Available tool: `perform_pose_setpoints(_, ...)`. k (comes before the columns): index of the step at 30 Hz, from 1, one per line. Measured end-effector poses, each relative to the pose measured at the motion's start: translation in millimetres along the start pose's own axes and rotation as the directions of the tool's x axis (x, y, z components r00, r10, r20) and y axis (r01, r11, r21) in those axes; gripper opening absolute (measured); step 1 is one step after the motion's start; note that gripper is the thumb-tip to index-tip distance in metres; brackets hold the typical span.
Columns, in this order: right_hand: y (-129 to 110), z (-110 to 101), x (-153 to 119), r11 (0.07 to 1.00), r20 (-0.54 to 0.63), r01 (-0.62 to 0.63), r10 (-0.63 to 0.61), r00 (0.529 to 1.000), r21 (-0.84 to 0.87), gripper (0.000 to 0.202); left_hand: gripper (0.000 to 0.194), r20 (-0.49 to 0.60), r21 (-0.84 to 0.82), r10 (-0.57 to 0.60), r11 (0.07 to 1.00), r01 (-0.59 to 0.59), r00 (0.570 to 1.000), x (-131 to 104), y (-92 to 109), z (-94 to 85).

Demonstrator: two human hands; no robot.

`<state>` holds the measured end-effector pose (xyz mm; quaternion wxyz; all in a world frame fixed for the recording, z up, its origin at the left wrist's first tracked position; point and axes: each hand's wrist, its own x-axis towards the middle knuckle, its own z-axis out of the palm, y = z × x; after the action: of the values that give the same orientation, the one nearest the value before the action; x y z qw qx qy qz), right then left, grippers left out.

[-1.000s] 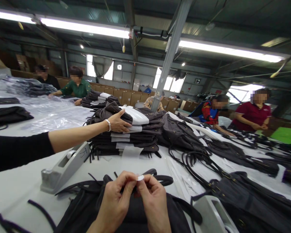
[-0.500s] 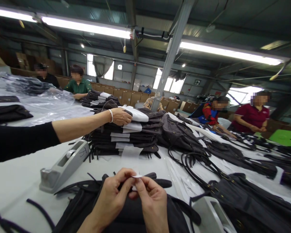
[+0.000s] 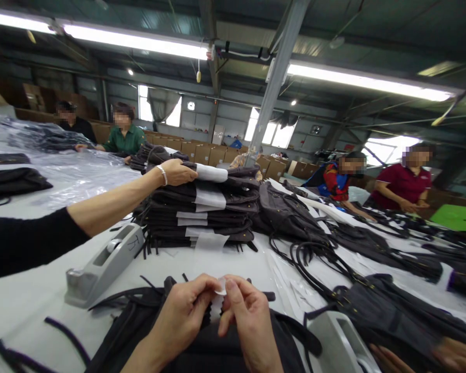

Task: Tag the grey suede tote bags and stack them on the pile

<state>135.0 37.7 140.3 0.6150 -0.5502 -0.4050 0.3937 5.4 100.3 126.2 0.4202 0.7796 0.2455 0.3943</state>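
Observation:
Above a dark garment [image 3: 202, 349] at the lower middle, my left hand [image 3: 180, 316] and my right hand [image 3: 246, 316] are close together. Between their fingertips is a small piece of clear tape [image 3: 217, 305], its upper end pinched by both thumbs. The fingers of both hands are curled. Beyond them stands a stack of folded dark garments [image 3: 171, 217] with white paper bands [image 3: 209, 197]. Another person's hand [image 3: 177, 172], with a bracelet at the wrist, touches the top of that stack.
Grey tape dispensers stand at left [image 3: 101, 267] and lower right [image 3: 341, 339]. Dark garments with cords [image 3: 388, 305] cover the right side, where a person's hand [image 3: 456, 355] shows. Plastic bags [image 3: 89, 166] lie at left. Several people are at the far side.
The tape now hangs lower between my hands, and my right fingers have spread a little. The other person's arm has shifted left on the stack. A hand has appeared at the lower right.

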Motion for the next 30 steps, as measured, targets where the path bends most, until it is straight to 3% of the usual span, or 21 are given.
perform_pose_setpoints(3,-2,-5,-2,0.995,-0.01,0.021,-0.022,1.0,-0.101,0.039,0.024,0.074,0.002,0.026,1.0,-0.026,0.997,0,3,-0.6)
perform_pose_setpoints(7,-8,-9,-5,0.932,-0.034,0.193,-0.214,0.976,-0.307,0.029,0.023,0.097,-0.027,0.036,0.999,-0.034,0.995,1,6,0.6)
perform_pose_setpoints(12,-28,-3,12,0.816,-0.102,0.282,-0.381,0.919,-0.505,0.026,0.025,0.107,0.005,0.031,0.999,-0.032,0.994,0,6,0.1)
perform_pose_setpoints(14,-43,0,31,0.74,-0.101,0.317,-0.459,0.883,-0.593,0.024,0.025,0.09,0.047,0.044,0.998,-0.048,0.995,1,1,-2.3)
perform_pose_setpoints(16,-59,1,59,0.699,-0.108,0.342,-0.513,0.852,-0.628,0.024,0.029,-0.002,0.172,0.082,0.982,-0.08,0.997,3,-9,-5.0)
perform_pose_setpoints(18,-72,-3,94,0.739,-0.182,0.331,-0.519,0.835,-0.587,0.024,0.053,-0.169,0.383,0.15,0.921,-0.075,0.974,7,-21,-5.4)
perform_pose_setpoints(20,-78,-11,132,0.823,-0.268,0.279,-0.45,0.852,-0.495,0.024,0.058,-0.301,0.563,0.24,0.826,-0.031,0.923,10,-34,-0.4)
perform_pose_setpoints(22,-75,-21,166,0.869,-0.292,0.227,-0.378,0.879,-0.44,0.021,0.052,-0.267,0.661,0.28,0.749,-0.036,0.922,11,-47,10.7)
perform_pose_setpoints(24,-66,-30,194,0.87,-0.278,0.213,-0.36,0.89,-0.445,0.017,0.056,-0.125,0.704,0.206,0.708,-0.06,0.971,9,-62,25.6)
perform_pose_setpoints(26,-54,-36,212,0.851,-0.25,0.224,-0.375,0.893,-0.476,0.014,0.059,-0.011,0.725,0.024,0.689,-0.009,1.0,4,-79,39.6)
perform_pose_setpoints(28,-46,-37,225,0.827,-0.226,0.235,-0.393,0.891,-0.511,0.013,0.058,0.041,0.737,-0.147,0.672,0.069,0.988,-2,-96,48.6)
perform_pose_setpoints(30,-46,-34,236,0.794,-0.207,0.248,-0.421,0.883,-0.555,0.014,0.058,0.088,0.739,-0.239,0.667,0.097,0.967,-5,-108,52.3)
